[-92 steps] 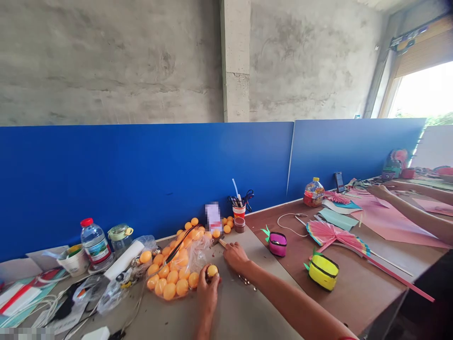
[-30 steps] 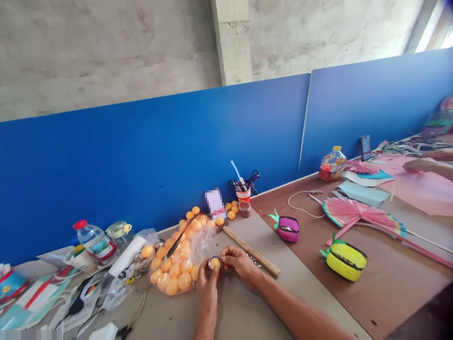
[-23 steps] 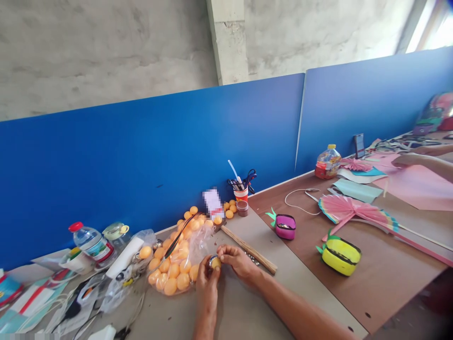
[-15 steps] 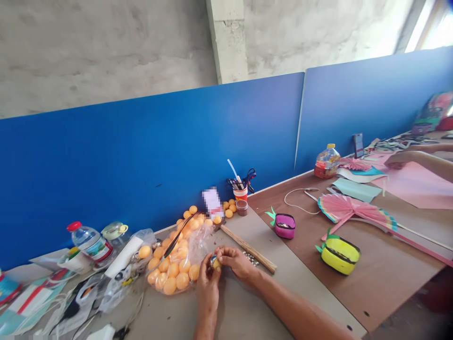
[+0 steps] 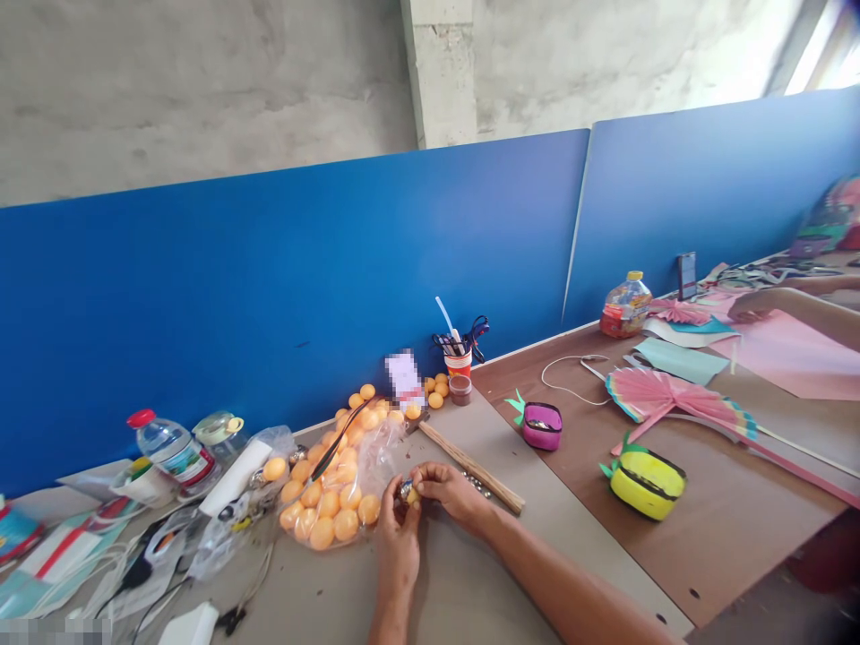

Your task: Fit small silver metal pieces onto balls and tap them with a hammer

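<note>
Between my two hands is a small round silver-and-yellow piece (image 5: 407,492); its kind is too small to make out. My left hand (image 5: 398,528) has its fingers and thumb closed round it from the left. From the right, the fingertips of my right hand (image 5: 447,488) pinch the same piece. Just left of my hands lies a clear plastic bag of orange balls (image 5: 329,502). Behind my right hand a bundle of thin wooden sticks (image 5: 474,466) rests on the table, with small silver beads (image 5: 476,484) beside it, partly hidden by the hand.
A purple pouch (image 5: 542,425) and a yellow pouch (image 5: 649,484) sit to the right, near a pink pleated fan (image 5: 672,399). Bottles, cords and wrappings clutter the left. A paper cup of tools (image 5: 459,360) stands by the blue partition (image 5: 302,269). Another person's hand (image 5: 752,306) works at far right.
My view has shifted slightly. Both hands stay together on the small piece, with only a slight movement of the fingers.
</note>
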Motion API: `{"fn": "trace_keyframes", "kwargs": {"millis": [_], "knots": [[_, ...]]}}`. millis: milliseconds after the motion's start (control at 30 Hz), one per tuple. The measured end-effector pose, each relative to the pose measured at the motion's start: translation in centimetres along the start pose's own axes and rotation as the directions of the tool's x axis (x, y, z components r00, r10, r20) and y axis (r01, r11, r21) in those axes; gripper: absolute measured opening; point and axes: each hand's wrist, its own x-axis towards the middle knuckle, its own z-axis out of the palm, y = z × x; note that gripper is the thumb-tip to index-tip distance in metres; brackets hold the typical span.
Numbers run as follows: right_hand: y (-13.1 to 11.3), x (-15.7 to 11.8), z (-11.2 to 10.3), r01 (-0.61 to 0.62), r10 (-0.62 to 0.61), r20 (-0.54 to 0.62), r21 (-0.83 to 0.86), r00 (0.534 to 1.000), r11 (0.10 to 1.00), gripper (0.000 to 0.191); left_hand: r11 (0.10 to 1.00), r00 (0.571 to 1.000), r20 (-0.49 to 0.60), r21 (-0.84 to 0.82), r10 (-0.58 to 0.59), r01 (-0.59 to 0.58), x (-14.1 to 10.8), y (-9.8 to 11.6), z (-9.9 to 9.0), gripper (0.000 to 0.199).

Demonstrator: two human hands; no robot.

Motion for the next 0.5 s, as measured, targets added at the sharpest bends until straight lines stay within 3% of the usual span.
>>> {"fn": "trace_keyframes", "kwargs": {"millis": [233,500], "knots": [[0.18,0.04,-0.20,-0.004,0.004,0.014,0.011,1.000,1.000,0.020,0.999,1.000,-0.024,-0.054,0.002,-0.003,0.15,-0.43,0.22,0.051],[0.20,0.06,-0.52,-0.023,0.023,0.012,-0.025,1.000,0.999,0.012,0.998,0.998,-0.012,0.011,0.062,-0.062,0.00,-0.47,0.06,0.045]]}}
